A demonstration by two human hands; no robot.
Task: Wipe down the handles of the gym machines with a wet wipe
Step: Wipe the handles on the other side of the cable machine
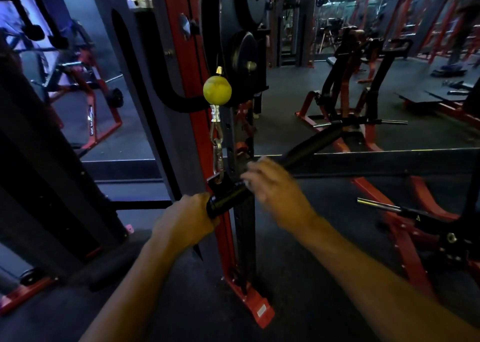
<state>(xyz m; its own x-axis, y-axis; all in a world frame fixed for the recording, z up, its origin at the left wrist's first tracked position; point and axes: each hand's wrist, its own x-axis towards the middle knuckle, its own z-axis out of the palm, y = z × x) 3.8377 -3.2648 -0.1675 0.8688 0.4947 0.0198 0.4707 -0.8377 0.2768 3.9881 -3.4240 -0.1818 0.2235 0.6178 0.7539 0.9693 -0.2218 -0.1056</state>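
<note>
A black bar handle (228, 198) hangs from a silver carabiner (217, 160) under a yellow ball stopper (217, 90) on the cable machine. The bar slants up to the right, and its far grip (311, 144) shows beyond my right hand. My left hand (187, 219) is closed around the bar's near left end. My right hand (272, 188) lies over the middle of the bar, blurred by motion, fingers curled toward the carabiner. A small pale spot shows between its fingers; I cannot tell whether it is a wipe.
The red and black upright (233, 237) of the cable machine stands right behind the bar, its foot bolted to the dark floor. A red-framed machine with chrome pegs (379, 206) is at the right. More red machines stand further back and at the left.
</note>
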